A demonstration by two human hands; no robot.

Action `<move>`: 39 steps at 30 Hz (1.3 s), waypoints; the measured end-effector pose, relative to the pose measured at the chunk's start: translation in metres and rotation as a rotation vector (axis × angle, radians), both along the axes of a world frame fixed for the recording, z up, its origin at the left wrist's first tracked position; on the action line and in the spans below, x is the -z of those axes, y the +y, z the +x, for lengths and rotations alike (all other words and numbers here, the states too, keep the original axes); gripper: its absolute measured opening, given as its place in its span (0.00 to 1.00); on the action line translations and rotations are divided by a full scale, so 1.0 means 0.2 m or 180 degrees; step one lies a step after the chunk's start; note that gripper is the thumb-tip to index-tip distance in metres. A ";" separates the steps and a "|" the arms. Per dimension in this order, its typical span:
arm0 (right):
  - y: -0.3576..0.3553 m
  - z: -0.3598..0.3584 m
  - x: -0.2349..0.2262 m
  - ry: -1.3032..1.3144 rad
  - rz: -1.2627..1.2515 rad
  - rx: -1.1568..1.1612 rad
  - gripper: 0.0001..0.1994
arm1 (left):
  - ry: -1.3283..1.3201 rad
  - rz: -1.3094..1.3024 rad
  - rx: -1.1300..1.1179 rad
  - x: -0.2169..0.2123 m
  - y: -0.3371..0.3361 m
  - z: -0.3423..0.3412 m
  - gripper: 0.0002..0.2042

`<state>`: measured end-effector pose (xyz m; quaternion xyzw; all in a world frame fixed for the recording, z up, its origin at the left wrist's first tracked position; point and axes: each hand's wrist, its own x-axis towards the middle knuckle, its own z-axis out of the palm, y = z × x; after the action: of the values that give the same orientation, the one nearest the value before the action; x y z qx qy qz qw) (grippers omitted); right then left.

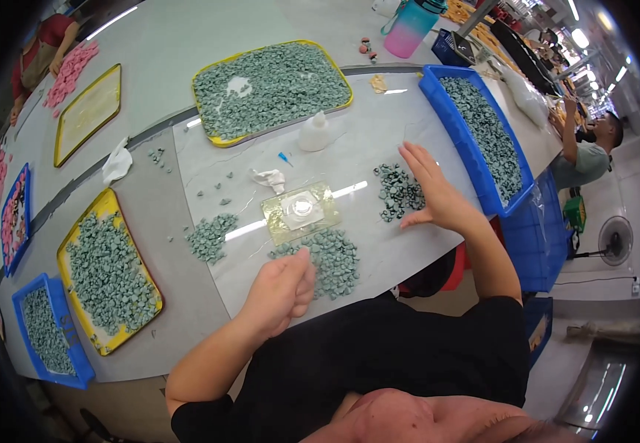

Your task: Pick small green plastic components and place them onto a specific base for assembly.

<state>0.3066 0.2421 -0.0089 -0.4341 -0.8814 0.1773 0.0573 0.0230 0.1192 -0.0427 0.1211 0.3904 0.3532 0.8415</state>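
My left hand [279, 292] is closed, thumb pressed against the curled fingers, at the near edge of a heap of small grey-green pieces [335, 262]. Whatever it may hold is hidden. My right hand [438, 193] is open, thumb and fingers spread around the right side of a pile of darker, shinier green pieces [397, 193]. Between the hands lies a yellowish translucent square sheet [279, 220] bearing a small clear dish [303, 209]. Beyond it are a crumpled white tissue [270, 179], a blue dispensing tip [284, 158] and a white squeeze bottle [313, 134].
A yellow-rimmed tray [224, 136] of green pieces lies at the back, another yellow tray [154, 299] at left. Blue bins [512, 205] stand right and far left. A blue-pink water bottle [406, 33] stands at the far edge. One person [43, 52] works at far left; another [586, 151] is at right.
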 end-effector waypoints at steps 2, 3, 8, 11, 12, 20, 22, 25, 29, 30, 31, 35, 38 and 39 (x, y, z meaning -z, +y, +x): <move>-0.05 0.09 0.07 -0.0180 0.0081 0.0269 0.56 | -0.0067 -0.0049 -0.0093 -0.02 0.00 0.00 0.16; -0.08 0.13 0.11 -0.0305 0.0153 0.0546 0.58 | -0.0080 -0.0107 -0.0179 -0.02 0.01 0.00 0.15; -0.12 0.13 0.23 -0.0096 0.0327 0.0659 0.54 | -0.0261 -0.0022 -0.0646 -0.05 0.01 0.00 0.07; -0.11 0.07 0.23 -0.0136 0.0375 0.0501 0.50 | -0.0223 0.0048 -0.0872 -0.08 0.00 0.02 0.06; -0.09 0.05 0.22 -0.0107 0.0360 0.0415 0.47 | -0.0239 0.0109 -0.0957 -0.09 0.00 0.03 0.08; -0.02 -0.08 0.24 0.0688 0.0638 0.0016 0.29 | -0.0151 0.0266 -0.1146 -0.12 -0.03 0.07 0.09; -0.02 -0.10 0.22 0.0603 0.0646 -0.0168 0.24 | -0.0041 0.0320 -0.1174 -0.14 -0.04 0.09 0.08; 0.01 -0.11 0.22 0.0667 0.0884 -0.0239 0.22 | -0.0121 0.0333 -0.1226 -0.11 -0.05 0.10 0.08; 0.03 -0.13 0.11 0.0229 0.0787 -0.0127 0.18 | -0.0263 0.0327 -0.1198 -0.09 -0.06 0.11 0.07; 0.05 -0.13 0.09 0.0384 0.0752 0.0016 0.15 | -0.0256 0.0247 -0.1262 -0.10 -0.06 0.13 0.07; 0.08 -0.14 0.08 0.0539 0.0715 0.0155 0.13 | -0.0228 0.0261 -0.1247 -0.11 -0.06 0.14 0.07; 0.18 -0.15 0.08 0.0385 0.0906 0.0191 0.09 | -0.0029 0.0227 -0.1245 -0.15 -0.05 0.17 0.08; 0.20 -0.18 0.07 -0.0203 0.0605 0.0264 0.06 | 0.0107 0.0484 -0.1183 -0.13 -0.05 0.17 0.09; 0.20 -0.18 0.07 -0.0160 0.0399 0.0331 0.05 | 0.0117 0.0556 -0.1197 -0.12 -0.05 0.16 0.10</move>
<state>0.2701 0.2819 -0.0228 -0.4792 -0.8681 0.1076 0.0712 0.0556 0.1085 -0.0180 0.1250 0.3893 0.5343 0.7398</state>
